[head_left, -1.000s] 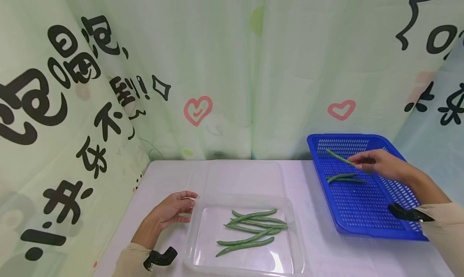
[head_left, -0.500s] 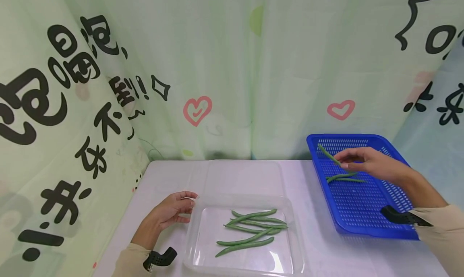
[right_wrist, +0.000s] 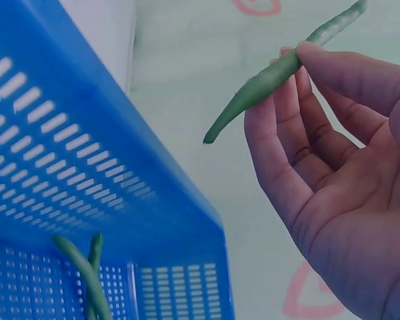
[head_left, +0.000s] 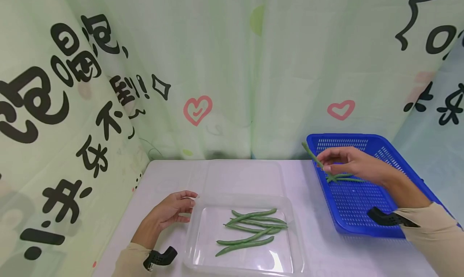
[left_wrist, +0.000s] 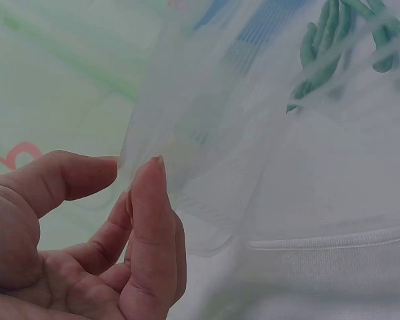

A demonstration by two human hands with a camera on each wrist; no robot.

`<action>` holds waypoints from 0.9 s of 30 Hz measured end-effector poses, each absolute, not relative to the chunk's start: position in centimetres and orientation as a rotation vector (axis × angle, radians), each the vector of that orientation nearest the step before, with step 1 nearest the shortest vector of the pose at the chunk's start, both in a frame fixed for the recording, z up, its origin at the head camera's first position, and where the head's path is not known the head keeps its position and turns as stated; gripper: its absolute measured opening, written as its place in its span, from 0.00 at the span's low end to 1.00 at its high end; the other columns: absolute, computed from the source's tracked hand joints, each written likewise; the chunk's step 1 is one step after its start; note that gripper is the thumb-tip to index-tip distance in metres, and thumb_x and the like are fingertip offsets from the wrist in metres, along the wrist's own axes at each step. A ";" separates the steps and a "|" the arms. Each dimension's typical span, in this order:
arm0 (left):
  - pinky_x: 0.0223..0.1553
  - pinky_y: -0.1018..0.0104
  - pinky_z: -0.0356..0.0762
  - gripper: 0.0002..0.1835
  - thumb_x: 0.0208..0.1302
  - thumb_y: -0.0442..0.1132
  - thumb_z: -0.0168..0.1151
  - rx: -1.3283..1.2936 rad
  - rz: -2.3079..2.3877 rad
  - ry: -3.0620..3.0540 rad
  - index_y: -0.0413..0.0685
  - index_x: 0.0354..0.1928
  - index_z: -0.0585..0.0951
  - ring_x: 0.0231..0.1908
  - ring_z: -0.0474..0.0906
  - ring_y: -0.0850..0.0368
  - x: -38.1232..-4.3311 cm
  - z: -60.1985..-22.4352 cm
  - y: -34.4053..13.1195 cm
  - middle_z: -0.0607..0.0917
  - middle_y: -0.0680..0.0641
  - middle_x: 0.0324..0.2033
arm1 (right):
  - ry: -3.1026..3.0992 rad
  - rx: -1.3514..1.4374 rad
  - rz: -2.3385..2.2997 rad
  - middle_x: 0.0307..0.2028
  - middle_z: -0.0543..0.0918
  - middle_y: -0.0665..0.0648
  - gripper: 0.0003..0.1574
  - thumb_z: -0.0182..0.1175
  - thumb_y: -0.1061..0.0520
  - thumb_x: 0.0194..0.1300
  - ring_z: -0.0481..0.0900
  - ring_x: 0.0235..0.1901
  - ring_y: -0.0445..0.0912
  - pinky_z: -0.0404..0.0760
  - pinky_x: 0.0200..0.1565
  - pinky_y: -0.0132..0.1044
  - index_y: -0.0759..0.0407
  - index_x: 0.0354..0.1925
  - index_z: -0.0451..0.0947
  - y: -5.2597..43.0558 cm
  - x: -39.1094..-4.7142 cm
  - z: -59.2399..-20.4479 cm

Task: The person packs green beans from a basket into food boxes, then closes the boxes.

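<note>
My right hand (head_left: 357,160) pinches a green bean (right_wrist: 263,85) between thumb and fingertips, over the left rim of the blue basket (head_left: 359,212). The bean slants, one end sticking out past the rim. A few more green beans (right_wrist: 87,270) lie in the basket below. At the left, my left hand (head_left: 173,211) holds the rim of a clear plastic container (head_left: 204,232), thumb on one side of the wall and fingers on the other, as the left wrist view shows. Inside the container lie several green beans (head_left: 246,244), loosely side by side, some crossing.
A white-covered table (head_left: 174,176) bears both containers, with a gap of tabletop between them. Behind it and along the sides hangs a pale green curtain (head_left: 224,67) with black writing and pink hearts. Each wrist wears a black strap mount (head_left: 164,257).
The right hand has moved left with the pinched green bean, from over the middle of the basket to its left rim. The left hand and the clear container have stayed put.
</note>
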State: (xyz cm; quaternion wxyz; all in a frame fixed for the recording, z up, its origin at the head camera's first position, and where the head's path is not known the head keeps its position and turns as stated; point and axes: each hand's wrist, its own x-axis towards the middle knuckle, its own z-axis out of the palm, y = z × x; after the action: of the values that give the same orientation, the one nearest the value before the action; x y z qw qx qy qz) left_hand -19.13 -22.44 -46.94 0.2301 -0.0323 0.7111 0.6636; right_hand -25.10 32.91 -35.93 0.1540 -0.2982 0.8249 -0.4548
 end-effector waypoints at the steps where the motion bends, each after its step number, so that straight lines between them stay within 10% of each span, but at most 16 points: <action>1: 0.35 0.64 0.84 0.23 0.70 0.36 0.61 -0.090 1.826 1.956 0.33 0.62 0.72 0.39 0.80 0.53 -19.1 -46.9 -22.4 0.81 0.45 0.41 | 2.350 -0.863 -1.314 0.48 0.80 0.70 0.16 0.56 0.63 0.75 0.82 0.45 0.51 0.84 0.46 0.38 0.65 0.58 0.75 32.6 -25.1 -35.9; 17: 0.35 0.63 0.84 0.24 0.70 0.36 0.61 -0.095 1.816 1.970 0.32 0.63 0.71 0.39 0.80 0.52 -19.0 -46.7 -22.4 0.81 0.45 0.41 | 2.145 -1.034 -1.362 0.46 0.82 0.58 0.17 0.60 0.67 0.69 0.82 0.43 0.47 0.84 0.44 0.36 0.66 0.56 0.77 26.9 -23.5 -36.7; 27: 0.34 0.64 0.84 0.25 0.69 0.36 0.62 -0.086 1.820 1.951 0.32 0.63 0.71 0.38 0.79 0.53 -19.0 -46.6 -22.4 0.81 0.46 0.41 | 2.017 -1.078 -1.349 0.42 0.81 0.69 0.15 0.63 0.66 0.68 0.82 0.41 0.47 0.85 0.39 0.39 0.61 0.53 0.79 23.2 -22.7 -37.4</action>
State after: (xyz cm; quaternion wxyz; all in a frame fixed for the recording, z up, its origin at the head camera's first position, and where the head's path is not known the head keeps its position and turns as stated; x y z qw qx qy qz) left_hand -19.01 -22.40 -46.64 0.2336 -0.0314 0.7106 0.6629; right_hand -22.66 23.17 -37.44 0.2408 -0.3942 0.7371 -0.4933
